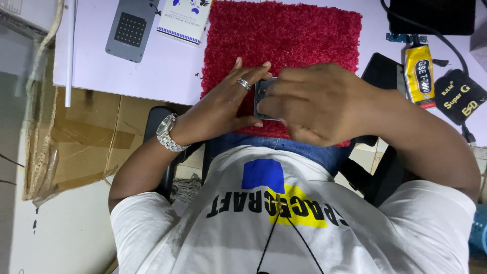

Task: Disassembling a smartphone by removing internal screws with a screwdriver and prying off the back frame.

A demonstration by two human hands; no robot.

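Note:
A small grey rectangular device, like a phone or a phone part, lies at the near edge of a red shaggy mat. My left hand, with a ring and a silver wristwatch, grips its left side. My right hand covers most of it from above, fingers curled on its right part. Only the device's left end shows between the hands.
On the pale purple table lie a grey pad with a dark grid, a small booklet, a yellow glue tube, a black pouch and a black cable. Cardboard lies at the left.

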